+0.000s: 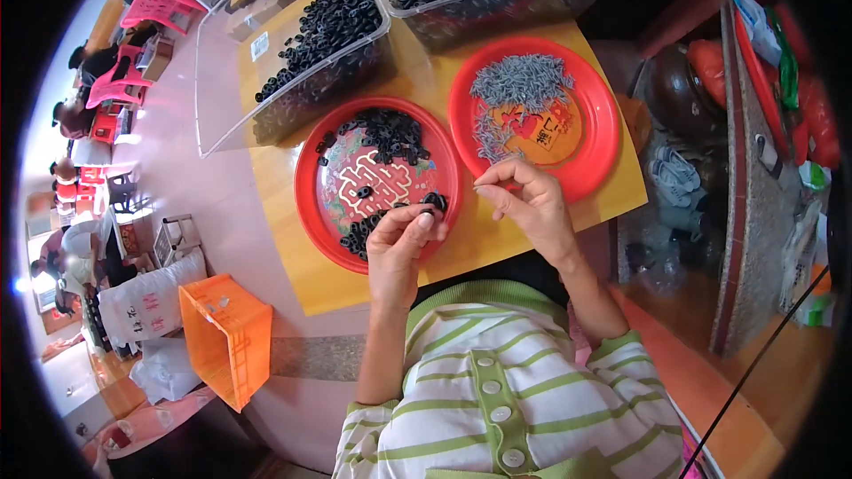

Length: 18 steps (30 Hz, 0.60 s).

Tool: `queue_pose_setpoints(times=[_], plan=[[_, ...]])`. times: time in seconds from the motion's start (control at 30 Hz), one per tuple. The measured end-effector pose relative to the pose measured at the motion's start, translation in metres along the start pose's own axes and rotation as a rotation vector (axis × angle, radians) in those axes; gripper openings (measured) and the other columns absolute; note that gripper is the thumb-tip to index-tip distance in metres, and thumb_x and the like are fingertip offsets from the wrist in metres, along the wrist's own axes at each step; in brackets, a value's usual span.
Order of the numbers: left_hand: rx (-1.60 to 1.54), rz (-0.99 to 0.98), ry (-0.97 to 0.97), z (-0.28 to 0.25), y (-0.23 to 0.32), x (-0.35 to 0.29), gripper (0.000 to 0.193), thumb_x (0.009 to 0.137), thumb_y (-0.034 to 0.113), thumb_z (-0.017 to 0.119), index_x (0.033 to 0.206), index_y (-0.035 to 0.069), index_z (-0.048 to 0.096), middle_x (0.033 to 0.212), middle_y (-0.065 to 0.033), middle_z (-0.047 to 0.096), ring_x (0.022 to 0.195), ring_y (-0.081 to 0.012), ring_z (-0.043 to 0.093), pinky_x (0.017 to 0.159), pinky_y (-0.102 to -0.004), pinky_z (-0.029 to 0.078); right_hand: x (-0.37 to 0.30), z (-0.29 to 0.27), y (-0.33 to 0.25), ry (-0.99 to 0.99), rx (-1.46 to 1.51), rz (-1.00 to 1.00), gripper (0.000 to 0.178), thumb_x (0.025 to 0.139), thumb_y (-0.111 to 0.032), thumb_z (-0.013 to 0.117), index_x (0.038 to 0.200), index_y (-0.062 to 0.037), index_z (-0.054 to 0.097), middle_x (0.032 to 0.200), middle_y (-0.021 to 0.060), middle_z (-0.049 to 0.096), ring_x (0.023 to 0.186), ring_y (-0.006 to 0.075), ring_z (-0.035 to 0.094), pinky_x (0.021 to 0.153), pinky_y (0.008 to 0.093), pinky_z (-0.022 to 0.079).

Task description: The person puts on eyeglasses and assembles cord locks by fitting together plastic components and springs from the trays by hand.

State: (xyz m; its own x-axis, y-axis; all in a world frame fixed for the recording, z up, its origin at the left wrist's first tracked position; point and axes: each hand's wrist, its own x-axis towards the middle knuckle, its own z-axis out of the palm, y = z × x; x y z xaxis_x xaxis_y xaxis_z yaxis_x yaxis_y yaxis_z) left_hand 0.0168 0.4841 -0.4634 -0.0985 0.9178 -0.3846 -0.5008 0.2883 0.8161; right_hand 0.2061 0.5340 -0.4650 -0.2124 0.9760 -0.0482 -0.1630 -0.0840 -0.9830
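My left hand (pixel 399 244) is closed in a pinch over the near right rim of a red plate (pixel 304 179). Between its fingertips is a small black ring-like part (pixel 435 200). That plate bears heaps of similar black parts (pixel 390 135), with a few lying singly. My right hand (pixel 532 210) hovers by the near edge of a second red plate (pixel 606 137), thumb and forefinger pinched together. Whatever lies between those fingertips is too small to make out. Many small grey screw-like pieces (pixel 524 82) lie loose on the second plate.
Two clear plastic bins (pixel 388 27) of black parts stand at the back of the yellow table (pixel 297 257). On the floor to the left is an orange crate (pixel 244 337) beside a white sack (pixel 151 297). A grey-sided shelf (pixel 741 177) stands at right. Other people sit far left near pink chairs (pixel 164 0).
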Motion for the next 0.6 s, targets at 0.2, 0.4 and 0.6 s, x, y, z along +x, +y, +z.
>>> queue_pose_setpoints(times=[0.2, 0.4, 0.6], plan=[[-0.127, -0.044, -0.067, 0.003, 0.007, 0.001, 0.019, 0.089, 0.006, 0.059, 0.105, -0.003, 0.06, 0.086, -0.0117, 0.066, 0.07, -0.0156, 0.064, 0.065, -0.0249, 0.051, -0.001, 0.021, -0.008, -0.075, -0.061, 0.067, 0.01, 0.084, -0.005, 0.065, 0.092, -0.0019, 0.062, 0.086, 0.0003, 0.059, 0.074, 0.0062, 0.056, 0.06, 0.0209, 0.046], [-0.15, 0.008, -0.056, -0.005, 0.006, 0.002, 0.022, 0.089, 0.0, 0.056, 0.111, -0.005, 0.055, 0.094, -0.0146, 0.065, 0.08, -0.0183, 0.066, 0.074, -0.0281, 0.054, 0.002, 0.034, -0.014, -0.119, -0.21, -0.02, 0.009, 0.085, -0.003, 0.063, 0.093, 0.0001, 0.061, 0.086, 0.0032, 0.059, 0.077, 0.0086, 0.058, 0.066, 0.023, 0.047], [-0.082, 0.018, -0.007, -0.009, 0.012, 0.002, 0.02, 0.088, -0.002, 0.057, 0.107, -0.005, 0.056, 0.095, -0.0131, 0.065, 0.081, -0.0175, 0.066, 0.078, -0.0277, 0.055, 0.005, 0.042, -0.01, -0.142, -0.224, -0.015, 0.008, 0.087, -0.003, 0.061, 0.094, 0.0008, 0.061, 0.088, 0.005, 0.06, 0.079, 0.0094, 0.059, 0.068, 0.0235, 0.049]])
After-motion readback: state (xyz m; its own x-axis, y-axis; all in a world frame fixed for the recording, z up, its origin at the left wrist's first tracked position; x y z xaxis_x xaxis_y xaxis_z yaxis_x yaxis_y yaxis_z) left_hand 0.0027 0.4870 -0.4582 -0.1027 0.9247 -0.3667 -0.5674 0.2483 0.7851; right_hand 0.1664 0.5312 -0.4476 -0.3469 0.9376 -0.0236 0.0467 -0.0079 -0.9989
